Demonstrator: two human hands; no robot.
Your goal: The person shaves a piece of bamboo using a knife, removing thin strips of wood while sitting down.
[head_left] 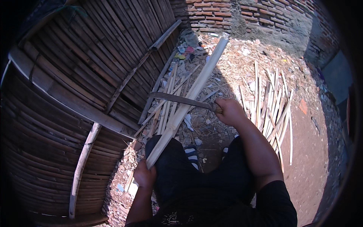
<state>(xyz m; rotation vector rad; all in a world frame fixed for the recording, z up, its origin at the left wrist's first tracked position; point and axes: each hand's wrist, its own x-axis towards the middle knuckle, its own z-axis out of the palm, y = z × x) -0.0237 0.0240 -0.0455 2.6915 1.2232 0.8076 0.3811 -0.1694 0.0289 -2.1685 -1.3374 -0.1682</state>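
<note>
A long pale strip of split bamboo (pixel 196 87) slants from my left thigh up and away to the right. Around its near end my left hand (pixel 145 174) is closed. My right hand (pixel 230 112) grips the handle of a machete (pixel 181 100), whose dark blade points left and lies across the bamboo near its middle. Whether the edge bites into the bamboo I cannot tell. Beneath the strip, my left thigh (pixel 172 151) is bent in dark trousers.
Thin bamboo slats (pixel 272 109) lie heaped on the ground at right, and more slats (pixel 168 102) lie left of the machete. A bamboo wall (pixel 90 56) rises close on my left. Behind stands a brick wall (pixel 211 15). Shavings and litter (pixel 242 56) cover the far ground.
</note>
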